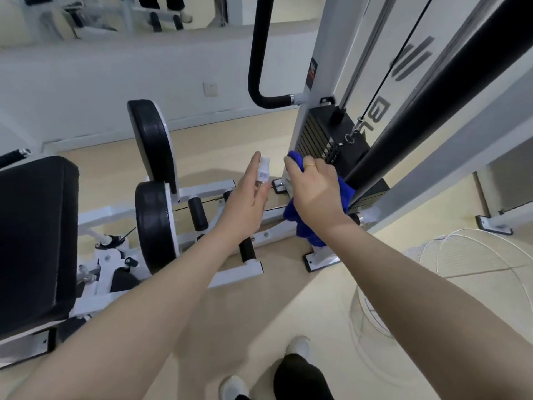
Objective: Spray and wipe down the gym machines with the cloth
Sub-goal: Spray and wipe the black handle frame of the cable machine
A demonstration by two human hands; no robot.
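While both hands work at the weight-stack end of the machine, the job looks mid-way at best: the right hand has its grip clenched round a bunched blue cloth, pressed against the white upright just beside the weight stack, so wiping of that post seems to be the step in hand. Left hand has its grip wrapped on a small white spray bottle, nozzle end up, forefinger stretched along it, held close to the cloth & aimed roughly toward the frame; can't tell if any spray is coming out. No wet sheen or streaks are visible anywhere, so what's already been cleaned can't be judged. Prob. still to do: black seat pad at left, the two round black leg pads, short foam rollers, the curved foam-covered handle up top, and other machines seen dimly in the mirror. Materials: cloth is soft, plush, microfibre-like, hanging in folds below the wrist; frame is hard white painted steel w/ bolted base plates; stack is dark flat metal plates w/ a thin cable above; pads look like smooth vinyl, slightly shiny; floor is pale, smooth. A white wire fan guard sits at lower right.
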